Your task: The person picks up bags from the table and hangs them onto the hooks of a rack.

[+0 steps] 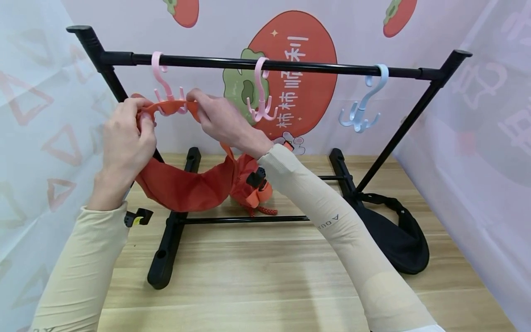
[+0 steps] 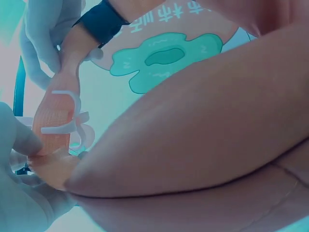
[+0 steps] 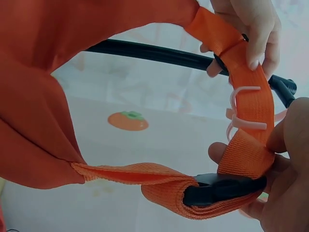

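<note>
A red-orange waist bag [image 1: 186, 186] hangs below my hands, its body sagging in front of the rack. My left hand [image 1: 128, 143] grips one end of a raised stretch of its orange strap [image 1: 169, 107]. At the other end of that stretch, my right hand [image 1: 226, 120] pinches the webbing near a black buckle [image 3: 224, 186]. Between the hands, the strap runs across the prongs of the left pink hook [image 1: 163, 83], which hangs from the black rail [image 1: 207, 62]. In the right wrist view, curved prongs [image 3: 248, 125] overlap the webbing.
A second pink hook [image 1: 262, 92] hangs mid-rail and a light blue hook [image 1: 365, 101] farther right. The black rack stands on a wooden table [image 1: 249, 276], its left foot [image 1: 162, 265] pointing toward me. A black pouch [image 1: 398, 244] lies by the right foot.
</note>
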`<act>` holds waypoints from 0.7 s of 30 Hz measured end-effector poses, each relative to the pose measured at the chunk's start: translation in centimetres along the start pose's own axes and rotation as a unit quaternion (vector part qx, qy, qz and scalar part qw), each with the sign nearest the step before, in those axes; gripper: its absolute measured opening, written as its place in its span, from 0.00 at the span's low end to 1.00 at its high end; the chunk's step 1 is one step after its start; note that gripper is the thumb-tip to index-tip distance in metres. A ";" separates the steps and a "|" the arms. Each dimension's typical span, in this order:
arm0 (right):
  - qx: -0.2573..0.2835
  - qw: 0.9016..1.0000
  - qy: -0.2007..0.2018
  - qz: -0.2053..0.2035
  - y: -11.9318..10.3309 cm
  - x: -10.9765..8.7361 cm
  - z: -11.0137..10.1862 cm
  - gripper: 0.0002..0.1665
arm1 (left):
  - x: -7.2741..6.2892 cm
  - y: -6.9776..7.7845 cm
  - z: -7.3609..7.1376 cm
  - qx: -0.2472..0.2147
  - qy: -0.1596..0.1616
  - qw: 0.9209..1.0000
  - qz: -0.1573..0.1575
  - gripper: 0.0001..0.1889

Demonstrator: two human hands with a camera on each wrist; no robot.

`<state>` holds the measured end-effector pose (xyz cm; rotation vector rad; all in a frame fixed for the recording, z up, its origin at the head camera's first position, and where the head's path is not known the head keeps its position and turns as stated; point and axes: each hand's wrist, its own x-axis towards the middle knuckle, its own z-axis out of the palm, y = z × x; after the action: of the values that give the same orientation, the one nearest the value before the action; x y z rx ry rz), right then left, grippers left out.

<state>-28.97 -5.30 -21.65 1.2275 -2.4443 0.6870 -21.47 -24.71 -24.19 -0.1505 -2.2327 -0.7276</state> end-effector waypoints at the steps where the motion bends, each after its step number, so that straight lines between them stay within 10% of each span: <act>1: 0.000 1.000 0.000 -0.001 0.0 0.0 0.0 0.19 | 0.0 0.0 0.0 0.001 -0.002 1.000 0.000 0.20; 21: -0.003 1.000 0.008 -0.010 0.9 -0.9 0.4 0.20 | -1.4 0.7 0.9 -0.012 -0.023 0.999 -0.024 0.21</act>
<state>-29.24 -4.48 -22.62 1.2373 -2.4156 0.6816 -20.87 -23.47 -25.37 -0.1261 -2.2790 -0.7847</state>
